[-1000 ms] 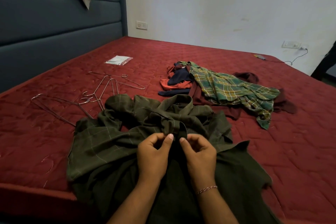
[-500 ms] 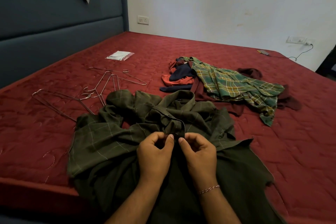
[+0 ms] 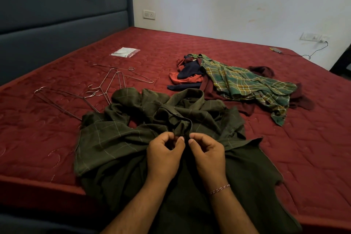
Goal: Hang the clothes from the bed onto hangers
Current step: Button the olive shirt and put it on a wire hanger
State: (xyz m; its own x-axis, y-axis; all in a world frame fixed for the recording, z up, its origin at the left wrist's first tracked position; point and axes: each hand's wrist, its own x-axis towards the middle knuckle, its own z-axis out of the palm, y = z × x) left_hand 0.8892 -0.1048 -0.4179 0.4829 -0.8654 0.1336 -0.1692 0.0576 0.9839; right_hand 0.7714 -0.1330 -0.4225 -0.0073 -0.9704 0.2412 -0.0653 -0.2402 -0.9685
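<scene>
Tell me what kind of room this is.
Most likely a bedroom: a wide bed with a padded headboard, clothes and wire hangers lying on it.

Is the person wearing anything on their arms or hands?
Both forearms are bare, with no sleeves in view. The right hand has a thin twisted thread bracelet of red and white round its wrist. The left hand wears nothing: no ring, watch or glove shows on either one.

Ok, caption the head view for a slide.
Both hands, left hand and right hand, pinch the dark green shirt on the bed, hangers beside.
</scene>
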